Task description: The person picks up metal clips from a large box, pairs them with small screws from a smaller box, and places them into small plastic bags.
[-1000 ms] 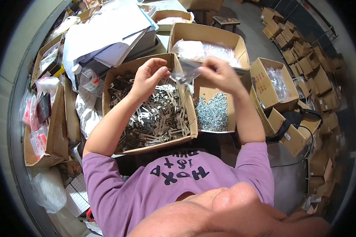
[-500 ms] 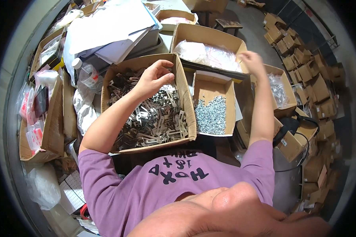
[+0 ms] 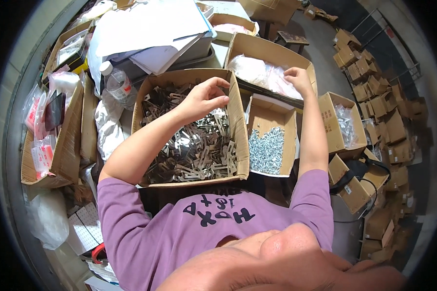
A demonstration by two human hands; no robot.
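My left hand (image 3: pixel 206 100) hovers over a cardboard box full of flat metal brackets (image 3: pixel 199 150), near its right wall. Its fingers are curved, the thumb stands apart, and nothing shows between them. Farther right, my right hand (image 3: pixel 299 81) is above a long cardboard box (image 3: pixel 272 47) of clear plastic bags (image 3: pixel 279 80). The fingers there are bent, with tips close together at the bags; whether a bag is pinched cannot be made out. Between my arms sits a small open box (image 3: pixel 273 104) with a heap of silvery screws (image 3: pixel 267 150).
Papers (image 3: pixel 150 29) lie piled on a grey bin at the back left, beside a plastic bottle (image 3: pixel 117 86). At far left a box (image 3: pixel 65 148) holds bags and a phone (image 3: pixel 55 110). A box of bagged parts (image 3: pixel 344 123) stands right of my forearm; stacked cartons (image 3: pixel 388 116) line the floor.
My right hand has moved left from the long box's right edge to over the bags. The left hand keeps its curved pose over the brackets. The whole view has shifted slightly.
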